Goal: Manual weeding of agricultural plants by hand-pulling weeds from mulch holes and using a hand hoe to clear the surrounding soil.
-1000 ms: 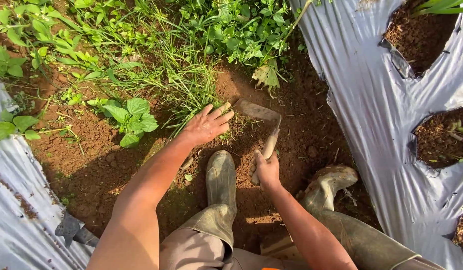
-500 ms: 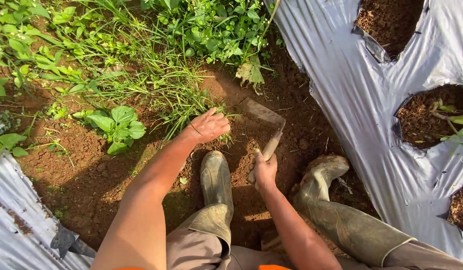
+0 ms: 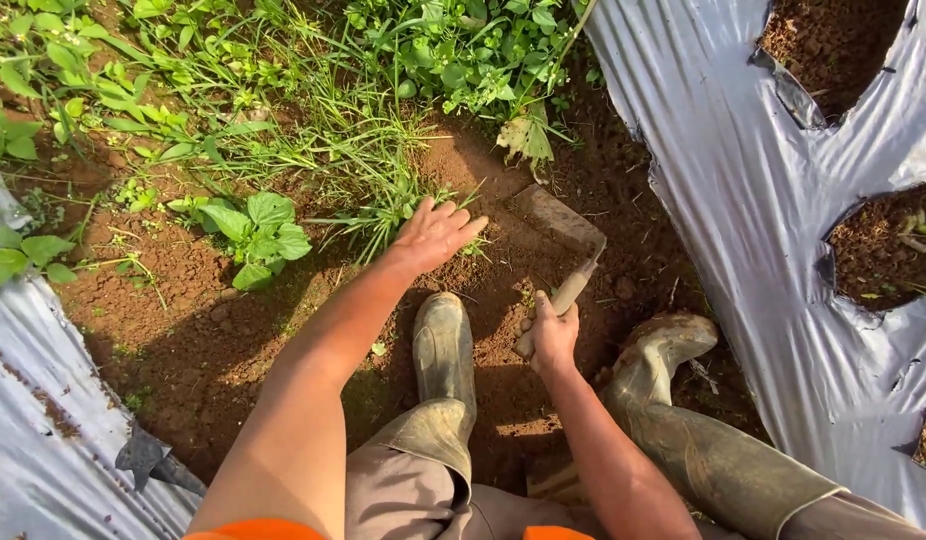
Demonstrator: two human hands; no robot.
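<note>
Right hand (image 3: pixel 553 335) is closed round the wooden handle of my hand hoe (image 3: pixel 561 222), its flat blade resting on the red soil (image 3: pixel 183 320); gripped low, it feels stiff and blade-heavy. Left hand (image 3: pixel 435 232) lies open by the grass tuft (image 3: pixel 383 205) (soft, thin blades).

so the left hand (image 3: pixel 435 234) sits on the dirt right at the grass clump (image 3: pixel 383 205), the right hand (image 3: pixel 550 335) is wrapped round the hoe (image 3: pixel 561 245) just right of it. left boot (image 3: pixel 443 350) between the hands, right boot (image 3: pixel 663 350) further right, plastic mulch sheet (image 3: pixel 743 220) along the right side.
</note>
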